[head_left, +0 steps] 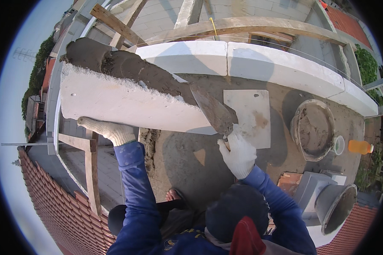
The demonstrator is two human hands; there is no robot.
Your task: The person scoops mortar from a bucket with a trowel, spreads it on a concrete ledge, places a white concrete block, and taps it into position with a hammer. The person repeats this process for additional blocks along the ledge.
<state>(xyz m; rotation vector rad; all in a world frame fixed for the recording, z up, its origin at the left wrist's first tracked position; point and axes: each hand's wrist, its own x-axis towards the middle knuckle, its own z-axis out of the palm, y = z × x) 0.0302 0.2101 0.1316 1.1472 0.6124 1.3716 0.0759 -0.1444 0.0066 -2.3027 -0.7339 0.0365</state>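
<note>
A long white lightweight concrete block [127, 100] lies at an angle at the left, its upper face thickly coated with grey mortar [144, 72]. My gloved left hand [108, 129] holds the block against its near lower edge; part of the fingers is hidden there. In my gloved right hand [237, 153] is the handle of a trowel [212, 109]. Its mortar-smeared blade meets the right end of the mortar bed. Beyond the trowel, a flat pale block piece [249, 117] rests on the grey floor slab.
A row of white blocks [259, 63] curves along the far side, under a wooden beam [259, 26] and a string. At right stand a mortar bucket [295, 131], a white cup [338, 145] and an orange bottle [360, 147]. A grey bucket [347, 208] lies tipped. Timber framing [92, 170] borders the left.
</note>
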